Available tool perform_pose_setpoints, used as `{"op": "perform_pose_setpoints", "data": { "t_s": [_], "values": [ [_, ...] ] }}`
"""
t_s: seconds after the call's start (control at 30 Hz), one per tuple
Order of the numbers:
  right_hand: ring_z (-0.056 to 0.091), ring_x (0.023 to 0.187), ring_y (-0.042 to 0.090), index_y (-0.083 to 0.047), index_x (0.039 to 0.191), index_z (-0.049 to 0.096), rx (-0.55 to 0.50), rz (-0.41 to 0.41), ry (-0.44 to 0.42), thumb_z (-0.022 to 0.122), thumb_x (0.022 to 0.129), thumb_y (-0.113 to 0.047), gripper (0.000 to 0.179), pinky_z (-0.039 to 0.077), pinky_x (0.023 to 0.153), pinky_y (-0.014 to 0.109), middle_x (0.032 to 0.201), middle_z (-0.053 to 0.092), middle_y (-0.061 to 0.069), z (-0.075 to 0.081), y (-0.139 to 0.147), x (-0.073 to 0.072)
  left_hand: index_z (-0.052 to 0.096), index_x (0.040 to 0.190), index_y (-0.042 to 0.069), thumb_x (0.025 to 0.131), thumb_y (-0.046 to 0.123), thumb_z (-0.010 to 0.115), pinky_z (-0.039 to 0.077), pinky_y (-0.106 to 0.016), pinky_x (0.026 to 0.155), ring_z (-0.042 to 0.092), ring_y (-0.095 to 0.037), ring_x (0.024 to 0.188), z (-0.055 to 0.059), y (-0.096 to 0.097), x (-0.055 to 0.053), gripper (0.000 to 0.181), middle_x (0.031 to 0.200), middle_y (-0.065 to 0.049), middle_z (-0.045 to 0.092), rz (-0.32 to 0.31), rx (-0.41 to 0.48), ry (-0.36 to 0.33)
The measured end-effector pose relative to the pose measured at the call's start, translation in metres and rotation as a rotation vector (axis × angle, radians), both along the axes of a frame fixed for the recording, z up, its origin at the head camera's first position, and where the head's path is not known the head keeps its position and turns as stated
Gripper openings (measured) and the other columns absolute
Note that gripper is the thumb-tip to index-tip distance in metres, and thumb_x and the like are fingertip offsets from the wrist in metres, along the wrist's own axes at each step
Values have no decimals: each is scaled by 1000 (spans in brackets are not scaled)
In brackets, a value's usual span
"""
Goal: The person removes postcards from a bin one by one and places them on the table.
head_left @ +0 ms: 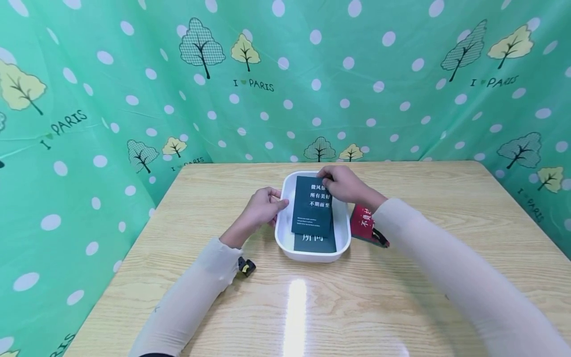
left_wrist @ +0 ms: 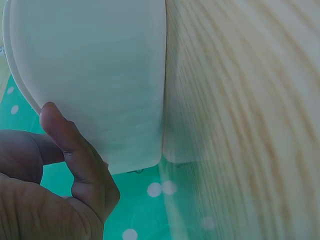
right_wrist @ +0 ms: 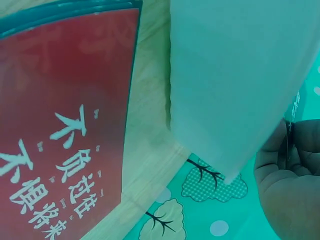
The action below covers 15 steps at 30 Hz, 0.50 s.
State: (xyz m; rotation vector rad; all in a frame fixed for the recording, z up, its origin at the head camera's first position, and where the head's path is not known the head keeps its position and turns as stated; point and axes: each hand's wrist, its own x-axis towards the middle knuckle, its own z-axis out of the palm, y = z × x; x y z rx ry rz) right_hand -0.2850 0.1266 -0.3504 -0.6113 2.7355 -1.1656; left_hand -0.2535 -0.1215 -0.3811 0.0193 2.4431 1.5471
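A white plastic tub with rounded corners stands on the table. My left hand holds its left rim, thumb over the edge and fingers on the outer wall, as the left wrist view partly shows. My right hand pinches the upper right corner of a dark green notebook with white lettering, which lies over the tub's inside. Beneath it, another dark notebook with white characters is in the tub, mostly covered.
Right of the tub lies a red notebook with white characters, on top of something with a green edge; my right forearm partly covers it. The wooden table meets a green polka-dot curtain at the back and left.
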Motion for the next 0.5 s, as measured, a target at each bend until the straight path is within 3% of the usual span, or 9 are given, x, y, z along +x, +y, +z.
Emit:
{"op": "perform_pose_setpoints", "data": {
  "t_s": [0.27,0.5],
  "values": [
    [62,99,29,3,130,61,-82,-74,15,44,107,-6,29,55,83,40,118,66,18,11,12,-2,56,118,1,100,17,68,57,-35,48,57,-17,53,0,0,-1,27,85,-15,63,-7,-10,6],
    [60,101,29,3,130,59,-213,-169,15,42,109,-9,30,55,84,39,118,62,18,13,26,-3,56,119,1,100,16,68,57,-35,47,55,-16,52,-2,-1,-1,26,86,-17,63,1,-1,3]
  ]
}}
